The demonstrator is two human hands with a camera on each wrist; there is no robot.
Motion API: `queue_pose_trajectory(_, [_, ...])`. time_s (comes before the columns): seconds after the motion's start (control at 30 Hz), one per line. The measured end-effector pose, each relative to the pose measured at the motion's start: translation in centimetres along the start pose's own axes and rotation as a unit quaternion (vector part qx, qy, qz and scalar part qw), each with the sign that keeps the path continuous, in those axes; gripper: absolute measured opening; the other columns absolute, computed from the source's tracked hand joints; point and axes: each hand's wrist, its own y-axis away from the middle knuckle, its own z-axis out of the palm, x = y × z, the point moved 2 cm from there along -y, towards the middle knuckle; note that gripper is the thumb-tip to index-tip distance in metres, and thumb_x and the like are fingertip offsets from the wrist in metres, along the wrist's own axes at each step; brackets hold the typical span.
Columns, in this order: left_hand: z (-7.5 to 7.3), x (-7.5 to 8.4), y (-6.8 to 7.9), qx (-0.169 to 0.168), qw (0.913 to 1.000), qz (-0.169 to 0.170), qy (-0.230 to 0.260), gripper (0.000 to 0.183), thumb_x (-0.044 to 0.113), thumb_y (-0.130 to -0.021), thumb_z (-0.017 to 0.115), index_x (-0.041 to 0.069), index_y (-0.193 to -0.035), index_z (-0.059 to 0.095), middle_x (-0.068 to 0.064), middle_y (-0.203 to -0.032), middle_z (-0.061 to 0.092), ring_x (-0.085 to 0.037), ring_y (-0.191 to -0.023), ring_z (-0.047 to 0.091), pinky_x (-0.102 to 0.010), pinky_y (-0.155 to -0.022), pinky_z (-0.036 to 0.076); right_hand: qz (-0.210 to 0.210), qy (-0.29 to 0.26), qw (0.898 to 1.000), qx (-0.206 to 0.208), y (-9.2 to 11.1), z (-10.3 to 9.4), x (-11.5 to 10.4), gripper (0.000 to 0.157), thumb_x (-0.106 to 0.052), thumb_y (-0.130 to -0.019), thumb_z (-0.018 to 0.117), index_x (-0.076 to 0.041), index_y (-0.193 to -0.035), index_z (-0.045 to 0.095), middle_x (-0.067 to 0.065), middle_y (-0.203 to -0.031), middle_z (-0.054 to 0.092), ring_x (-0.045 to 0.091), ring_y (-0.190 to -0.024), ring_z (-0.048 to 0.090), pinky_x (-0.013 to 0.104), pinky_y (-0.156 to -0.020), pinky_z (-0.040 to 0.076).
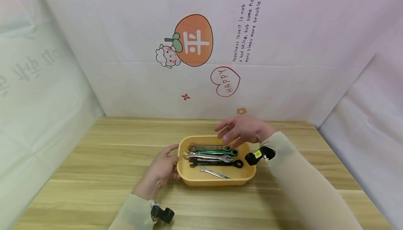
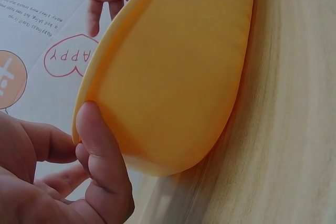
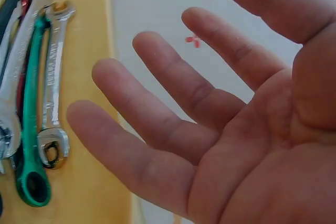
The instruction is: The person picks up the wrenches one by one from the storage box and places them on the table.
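Observation:
A yellow plastic basin [image 1: 217,181] sits on the wooden table with several wrenches inside. My left hand [image 1: 162,165] holds its left end; in the left wrist view, bent fingers [image 2: 100,145] grip at the rim. Over the far right corner hovers my right hand [image 1: 244,130], fingers spread and holding nothing. Below it lie a short silver wrench [image 3: 55,77], a green ratchet wrench [image 3: 32,103] and a longer silver wrench [image 1: 209,157]. A black ratchet wrench [image 1: 217,163] lies closer to me. Apart from this bunch, a small silver wrench [image 1: 214,172] rests near the basin's front wall.
Wood-grain table [image 1: 119,149] surrounds the basin. A white printed backdrop [image 1: 141,90] rises at the table's far edge, with white sheets on both sides. Each sleeve carries a small black wrist camera, the left camera [image 1: 162,214] and the right camera [image 1: 259,155].

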Motion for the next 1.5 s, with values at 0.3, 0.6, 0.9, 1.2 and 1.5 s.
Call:
queue_pose_trajectory(0.3, [0.0,0.0,0.0,0.001,1.0,0.002,-0.003,0.048,0.007,-0.095,0.043,0.017,-0.141,0.037,-0.024,-0.101,0.052,-0.019,-0.06,0.053,-0.037,-0.05,0.052,0.024,0.05,0.995,-0.082,-1.5,2.1,1.3,0.055,-0.008,-0.075,0.076,-0.004,-0.125,0.054,0.022,-0.118,0.055,0.034,-0.097,0.059,0.056,-0.078,0.049])
queue_pose_trajectory(0.6, [0.0,0.2,-0.1,-0.002,1.0,0.003,0.001,0.049,0.006,-0.095,0.043,0.017,-0.141,0.037,-0.025,-0.103,0.052,-0.022,-0.062,0.055,-0.036,-0.05,0.052,0.036,0.098,0.988,-0.116,-2.4,3.8,2.0,0.044,-0.008,-0.076,0.075,-0.007,-0.118,0.061,0.018,-0.114,0.059,0.03,-0.093,0.061,0.054,-0.076,0.05])
queue_pose_trajectory(0.9, [-0.1,0.2,-0.2,-0.004,1.0,0.002,0.0,0.048,0.008,-0.095,0.043,0.019,-0.142,0.037,-0.025,-0.103,0.052,-0.022,-0.063,0.055,-0.036,-0.051,0.052,0.049,0.118,0.983,-0.131,-3.2,5.2,3.0,0.041,-0.006,-0.077,0.073,-0.008,-0.116,0.062,0.014,-0.111,0.061,0.026,-0.09,0.061,0.053,-0.074,0.051])
queue_pose_trajectory(1.2, [-0.1,0.1,-0.2,0.001,1.0,0.002,0.001,0.049,0.007,-0.094,0.044,0.018,-0.142,0.038,-0.025,-0.103,0.052,-0.023,-0.064,0.055,-0.036,-0.05,0.052,0.081,0.095,0.983,-0.136,-3.3,5.6,3.3,0.038,-0.002,-0.079,0.071,-0.004,-0.115,0.06,0.017,-0.109,0.06,0.027,-0.087,0.061,0.054,-0.073,0.051])
queue_pose_trajectory(1.5, [-0.1,0.0,0.0,0.002,1.0,0.001,0.002,0.049,0.006,-0.094,0.045,0.018,-0.141,0.038,-0.025,-0.104,0.053,-0.024,-0.066,0.055,-0.038,-0.052,0.053,0.104,0.076,0.981,-0.147,-3.5,5.9,3.7,0.038,-0.003,-0.079,0.07,-0.004,-0.116,0.06,0.019,-0.108,0.061,0.032,-0.087,0.061,0.057,-0.074,0.049])
